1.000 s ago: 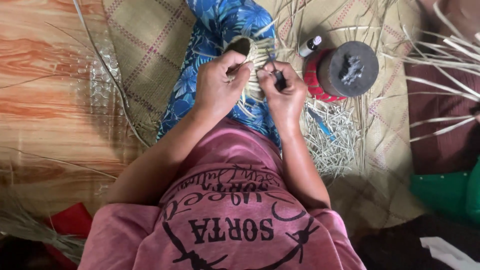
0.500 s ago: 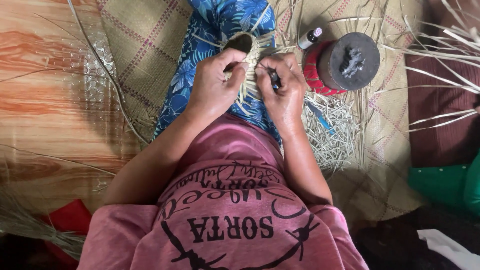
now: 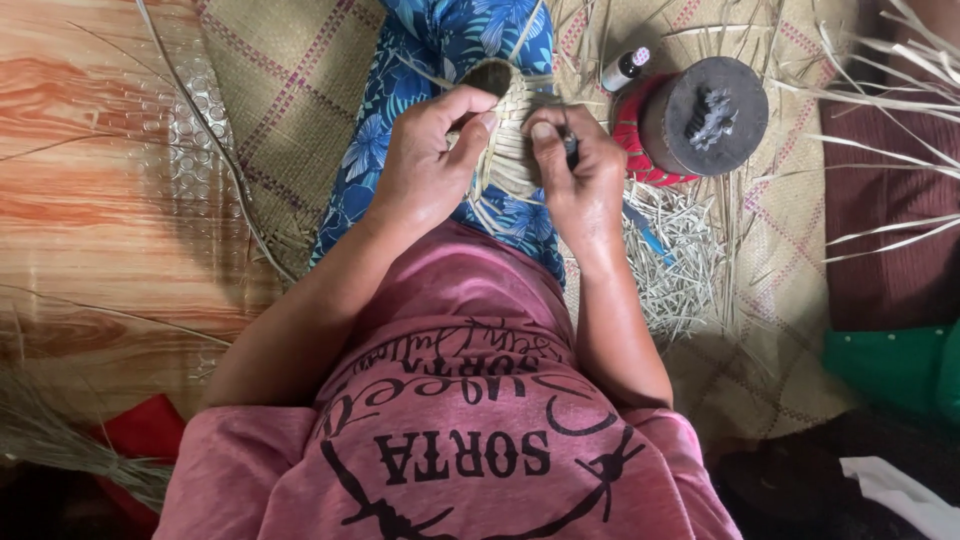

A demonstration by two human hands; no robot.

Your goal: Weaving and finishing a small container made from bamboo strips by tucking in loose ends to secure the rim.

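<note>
Both hands meet over the person's lap. The left hand (image 3: 425,165) grasps the left edge of a small woven straw piece (image 3: 508,140), with the thumb pressed on its front. The right hand (image 3: 575,175) is clenched around a thin dark tool (image 3: 570,150) and also touches the right side of the weave. The straw piece rests on the blue flowered cloth (image 3: 430,60) of the lap, between the two hands. Its long axis runs away from the person's body, and its dark rounded end points away from the person, toward the woven mat (image 3: 290,90). Just to the right stands a red round container with a dark lid (image 3: 700,115), and a small bottle (image 3: 625,70) lies beside it. Cut straw bits (image 3: 680,260) are scattered on the mat near the right forearm.
</note>
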